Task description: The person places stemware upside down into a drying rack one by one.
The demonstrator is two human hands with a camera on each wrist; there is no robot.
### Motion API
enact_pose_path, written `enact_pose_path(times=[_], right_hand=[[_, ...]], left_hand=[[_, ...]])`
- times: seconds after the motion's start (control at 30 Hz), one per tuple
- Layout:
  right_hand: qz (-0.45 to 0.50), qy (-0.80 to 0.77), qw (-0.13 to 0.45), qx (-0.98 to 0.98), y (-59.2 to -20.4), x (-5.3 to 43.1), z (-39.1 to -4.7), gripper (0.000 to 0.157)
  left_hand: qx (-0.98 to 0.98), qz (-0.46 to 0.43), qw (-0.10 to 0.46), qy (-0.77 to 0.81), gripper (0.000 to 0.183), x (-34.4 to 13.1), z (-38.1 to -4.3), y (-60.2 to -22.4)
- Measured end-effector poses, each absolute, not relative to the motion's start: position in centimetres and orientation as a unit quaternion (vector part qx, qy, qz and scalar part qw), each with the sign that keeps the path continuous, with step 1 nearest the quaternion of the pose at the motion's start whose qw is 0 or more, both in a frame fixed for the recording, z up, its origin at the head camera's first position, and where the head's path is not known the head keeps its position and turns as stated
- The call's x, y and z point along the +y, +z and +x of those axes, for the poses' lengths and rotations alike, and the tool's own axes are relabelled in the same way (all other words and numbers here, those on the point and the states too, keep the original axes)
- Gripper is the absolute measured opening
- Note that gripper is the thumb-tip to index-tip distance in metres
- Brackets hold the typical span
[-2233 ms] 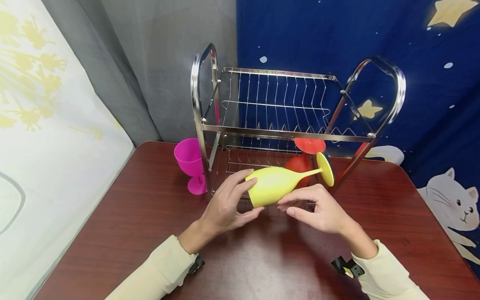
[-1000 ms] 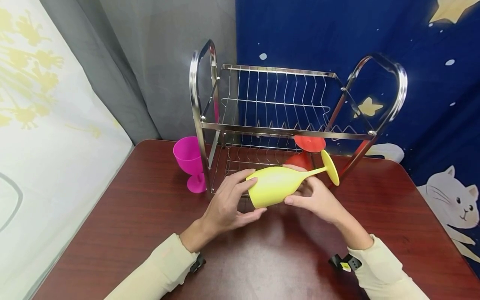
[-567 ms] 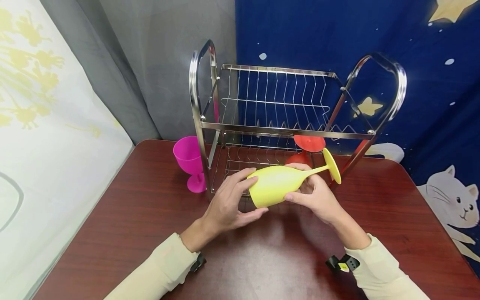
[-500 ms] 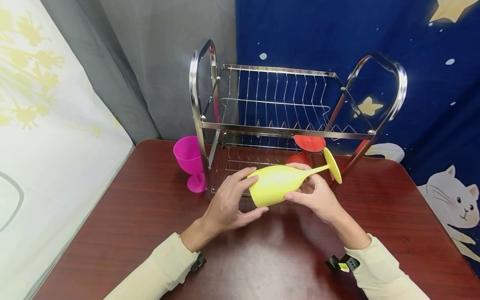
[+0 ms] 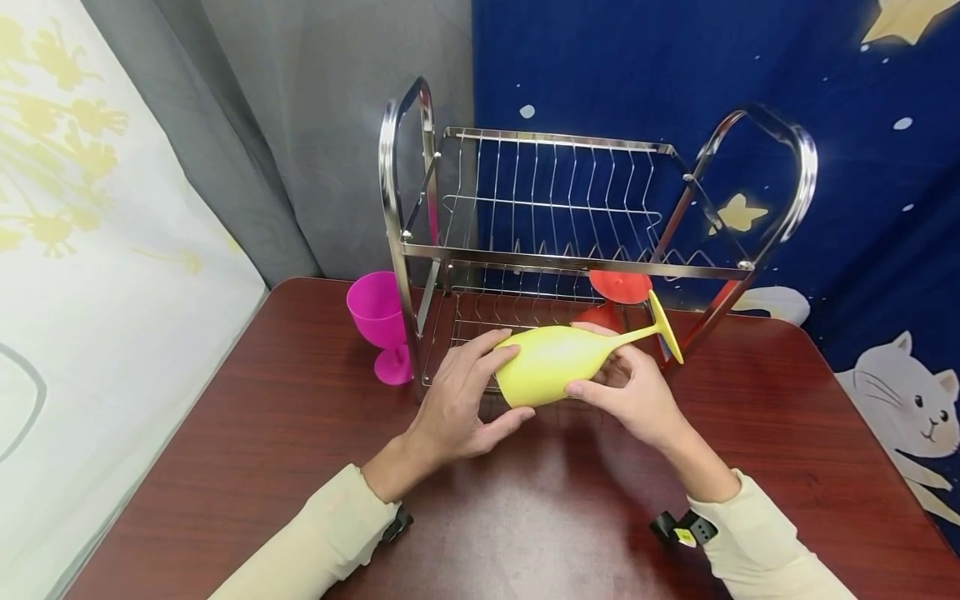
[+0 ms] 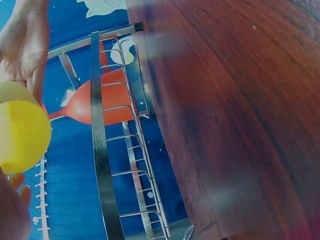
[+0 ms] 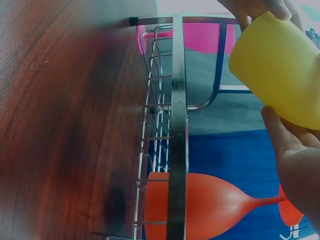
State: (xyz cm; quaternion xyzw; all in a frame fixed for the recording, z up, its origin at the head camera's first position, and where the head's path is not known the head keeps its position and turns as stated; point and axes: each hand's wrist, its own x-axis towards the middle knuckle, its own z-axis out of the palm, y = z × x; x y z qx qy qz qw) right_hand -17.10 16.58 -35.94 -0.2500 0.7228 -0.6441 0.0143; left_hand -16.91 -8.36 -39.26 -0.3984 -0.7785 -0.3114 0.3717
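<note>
A yellow wine goblet [image 5: 555,362] is held in the air in front of the rack, lying nearly sideways with its mouth to the left and its foot raised at the right. My left hand [image 5: 457,398] grips it at the rim, fingers on top and thumb below. My right hand [image 5: 639,402] holds the bowl near the stem, thumb in front and fingers behind, partly hidden. In the right wrist view, the same goblet [image 7: 282,70] shows between both hands. An upside-down red goblet [image 7: 215,202] stands on the rack's lower tier, behind the yellow one.
The two-tier metal dish rack [image 5: 570,265] stands on the brown wooden table [image 5: 300,467]. A magenta goblet [image 5: 378,312] stands upright beside the rack's left leg. Grey and blue curtains [image 5: 585,67] hang close behind.
Over two seconds ago my right fingers only touched the bowl's underside; they then moved behind it and took hold. The yellow goblet has since risen slightly, its foot tipping up and right.
</note>
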Motion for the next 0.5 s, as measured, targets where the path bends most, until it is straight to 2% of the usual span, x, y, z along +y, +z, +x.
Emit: enact_pose_path(times=[0.23, 0.5], right_hand=[[-0.241, -0.589, -0.032, 0.771, -35.8, 16.1, -17.1, 0.070], [-0.273, -0.537, -0.094, 0.793, -36.4, 15.4, -17.7, 0.073]], left_hand=[[-0.765, -0.385, 0.407, -0.317, 0.055, -8.4, -17.0, -39.0], [-0.731, -0.386, 0.459, -0.326, 0.047, -8.2, -17.1, -38.5]])
